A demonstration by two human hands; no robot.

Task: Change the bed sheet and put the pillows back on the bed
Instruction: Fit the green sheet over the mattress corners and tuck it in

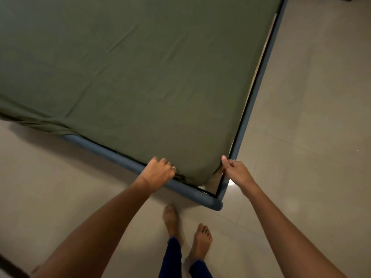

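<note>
A green bed sheet [130, 81] lies spread over the mattress and fills most of the view, fairly smooth on top with faint creases running across it and a bunched, rumpled stretch along the far left edge where the cloth hangs over the side. The mattress sits inside a blue tubular bed frame [112, 152], whose rounded near corner [215, 204] serves as the landmark here. Just up and to the left of that corner, the left hand [158, 172] rests on the frame rail with its fingers curled down over the sheet's lower edge, clamped on the fabric where it meets the rail; a ring shows on one finger. Just above the corner, on the other side of the mattress's rounded corner, the right hand [234, 170] pinches the sheet's edge between thumb and curled fingers, also ringed. Between the two hands the sheet wraps round the mattress corner, and beneath it, right inside the frame corner, a small tan patch [213, 182] shows, possibly bare mattress or the bed base, though the shadow there makes it hard to tell. Below the corner, two bare feet [186, 227] stand on the pale tiled floor [311, 117], with dark blue trouser legs [172, 257] above them. The floor stretches away to the right of the corner and along the frame's long right rail.
</note>
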